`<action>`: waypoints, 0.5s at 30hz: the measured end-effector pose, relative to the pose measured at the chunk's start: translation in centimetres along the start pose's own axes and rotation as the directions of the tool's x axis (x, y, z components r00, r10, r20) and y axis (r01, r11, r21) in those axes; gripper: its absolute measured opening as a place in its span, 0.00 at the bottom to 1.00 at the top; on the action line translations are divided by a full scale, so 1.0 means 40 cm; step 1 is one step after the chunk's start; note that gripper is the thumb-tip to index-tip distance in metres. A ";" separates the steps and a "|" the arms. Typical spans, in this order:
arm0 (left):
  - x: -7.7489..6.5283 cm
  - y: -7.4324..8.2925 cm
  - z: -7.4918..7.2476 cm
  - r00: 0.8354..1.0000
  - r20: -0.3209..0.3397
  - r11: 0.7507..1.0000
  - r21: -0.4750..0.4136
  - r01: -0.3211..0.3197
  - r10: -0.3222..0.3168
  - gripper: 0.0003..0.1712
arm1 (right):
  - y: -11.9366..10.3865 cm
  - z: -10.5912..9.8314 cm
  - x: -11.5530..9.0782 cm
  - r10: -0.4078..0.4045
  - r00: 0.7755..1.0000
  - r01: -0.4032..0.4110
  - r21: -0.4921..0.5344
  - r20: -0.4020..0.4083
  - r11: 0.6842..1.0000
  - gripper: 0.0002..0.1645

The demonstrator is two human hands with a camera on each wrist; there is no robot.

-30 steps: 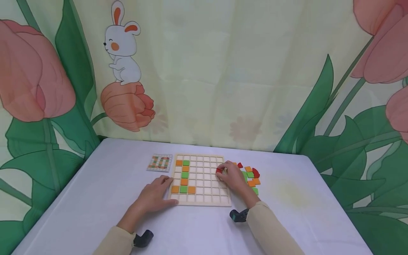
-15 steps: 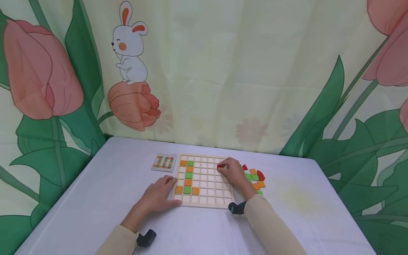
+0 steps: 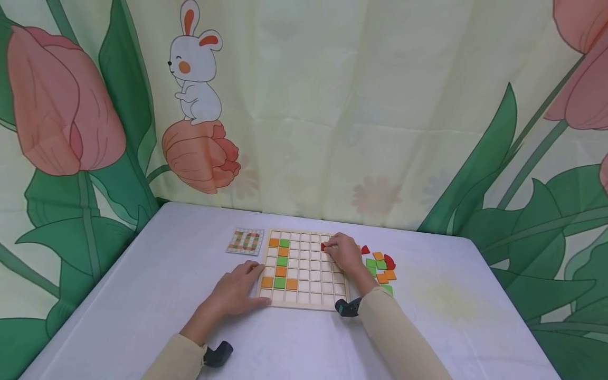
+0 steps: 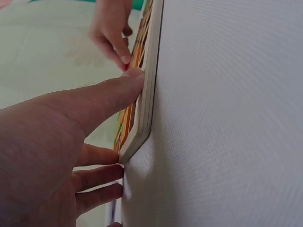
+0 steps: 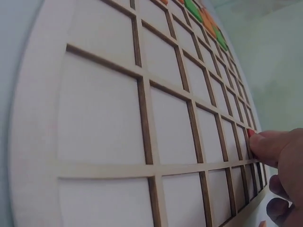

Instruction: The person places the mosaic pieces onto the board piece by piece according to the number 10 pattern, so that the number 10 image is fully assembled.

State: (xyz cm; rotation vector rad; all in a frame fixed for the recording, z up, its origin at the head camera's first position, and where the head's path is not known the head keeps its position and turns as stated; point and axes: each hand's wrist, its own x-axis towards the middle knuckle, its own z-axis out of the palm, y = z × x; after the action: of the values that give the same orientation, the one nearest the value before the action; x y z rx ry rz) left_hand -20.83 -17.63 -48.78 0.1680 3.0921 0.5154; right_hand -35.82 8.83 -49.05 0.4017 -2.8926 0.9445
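Note:
A wooden grid board lies on the table with orange tiles and green tiles set in its left columns. My left hand rests at the board's near left corner. Its thumb lies on the near rim and its fingers touch the left side, as the left wrist view shows. Over the far right cells, my right hand pinches a small red tile between thumb and fingertips. Most of that tile is hidden by the fingers in the right wrist view, where a red edge shows.
Right of the board lies a loose group of orange, green and red pieces, some partly behind the right hand. A small pattern card with a coloured grid sits left of the board. A patterned curtain hangs behind the table.
My right hand has moved the red tile a little farther from me and to the left over the board. The left hand stays at the corner. The head view has shifted slightly.

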 end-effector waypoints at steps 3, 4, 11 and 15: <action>0.002 0.001 0.000 1.000 0.000 1.000 -0.003 -0.003 0.003 0.50 | -0.002 -0.002 0.000 0.012 1.000 -0.012 -0.001 0.002 1.000 0.11; 0.003 0.001 0.001 1.000 0.002 1.000 -0.004 -0.002 0.002 0.50 | -0.001 -0.002 0.000 0.017 1.000 -0.017 0.001 0.003 1.000 0.11; 0.003 0.001 0.001 1.000 0.008 1.000 0.000 0.000 0.000 0.50 | -0.001 -0.005 -0.007 0.011 1.000 -0.011 0.010 0.008 1.000 0.10; 0.000 0.002 -0.003 1.000 0.003 1.000 -0.003 -0.002 0.002 0.50 | -0.003 -0.007 -0.005 0.007 0.999 -0.007 0.016 0.033 1.000 0.14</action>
State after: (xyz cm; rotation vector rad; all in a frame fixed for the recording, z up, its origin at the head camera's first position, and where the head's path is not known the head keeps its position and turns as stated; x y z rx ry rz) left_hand -20.84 -17.61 -48.64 0.1713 3.0881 0.5193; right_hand -35.59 8.95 -48.77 0.4123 -2.9194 0.9723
